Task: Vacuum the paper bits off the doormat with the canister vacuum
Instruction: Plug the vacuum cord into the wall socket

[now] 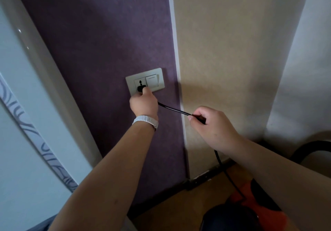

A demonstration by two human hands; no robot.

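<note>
Left hand fingers clamped on black plug, pressed at rectangular cream socket plate on matte purple wall. Right hand pinches thin glossy black cord. Orange-black vacuum on wood floor, bottom right. Doormat out of view.

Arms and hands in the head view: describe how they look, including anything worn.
Both forearms are bare, no sleeves showing. The left hand has a white fabric band strapped round its wrist. The right hand wears nothing; no rings or gloves visible on either.
</note>
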